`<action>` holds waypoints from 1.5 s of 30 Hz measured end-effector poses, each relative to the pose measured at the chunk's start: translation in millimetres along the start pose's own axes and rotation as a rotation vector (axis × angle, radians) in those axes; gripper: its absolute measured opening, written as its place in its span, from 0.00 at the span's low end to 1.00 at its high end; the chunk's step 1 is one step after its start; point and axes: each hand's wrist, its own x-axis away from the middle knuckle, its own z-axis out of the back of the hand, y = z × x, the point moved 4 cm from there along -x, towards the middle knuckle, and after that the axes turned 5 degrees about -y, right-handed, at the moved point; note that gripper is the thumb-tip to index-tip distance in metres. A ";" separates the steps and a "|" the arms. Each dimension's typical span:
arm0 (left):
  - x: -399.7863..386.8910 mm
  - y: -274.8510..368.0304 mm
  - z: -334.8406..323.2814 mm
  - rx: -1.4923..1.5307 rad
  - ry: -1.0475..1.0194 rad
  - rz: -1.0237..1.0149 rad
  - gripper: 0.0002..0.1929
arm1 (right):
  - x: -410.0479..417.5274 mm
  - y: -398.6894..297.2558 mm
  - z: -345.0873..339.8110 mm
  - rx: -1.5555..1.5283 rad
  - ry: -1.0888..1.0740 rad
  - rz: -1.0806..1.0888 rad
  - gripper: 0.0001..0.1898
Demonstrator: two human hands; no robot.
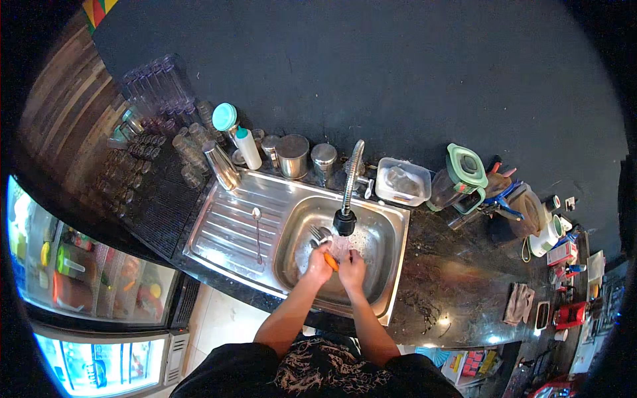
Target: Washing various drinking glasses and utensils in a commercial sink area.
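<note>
Over the steel sink basin (pixel 293 244), my left hand (pixel 319 264) is closed on several pieces of cutlery, among them a fork (pixel 317 235) and something with an orange handle (pixel 331 261). Close to its right, my right hand (pixel 353 270) is curled under the running water; whether it holds anything is hidden. Water falls from the black head of the flexible faucet (pixel 344 222) between and just beyond my hands. A long-handled spoon (pixel 258 234) lies on the ribbed drainboard (pixel 209 226), left of the basin.
Behind the drainboard stand a steel shaker (pixel 221 166), a squeeze bottle (pixel 249 149) and steel canisters (pixel 292 155). A plastic tub (pixel 403 182) and a green-lidded blender jar (pixel 463 171) stand right of the faucet. Glasses (pixel 189 149) crowd the left. A cloth (pixel 519 304) lies on the right counter.
</note>
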 end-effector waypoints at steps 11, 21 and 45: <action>15.4 81.4 -40.2 -0.108 0.196 -0.334 0.20 | -34.0 -19.7 -40.2 -1.440 -0.275 -0.543 0.12; -2.8 30.5 -14.4 -0.022 0.070 -0.171 0.17 | -24.8 -50.7 -21.1 -1.563 -0.410 -0.505 0.13; 24.5 36.9 -2.1 -1.480 0.225 0.120 0.25 | -2.7 -11.6 -28.0 0.119 -0.350 0.000 0.14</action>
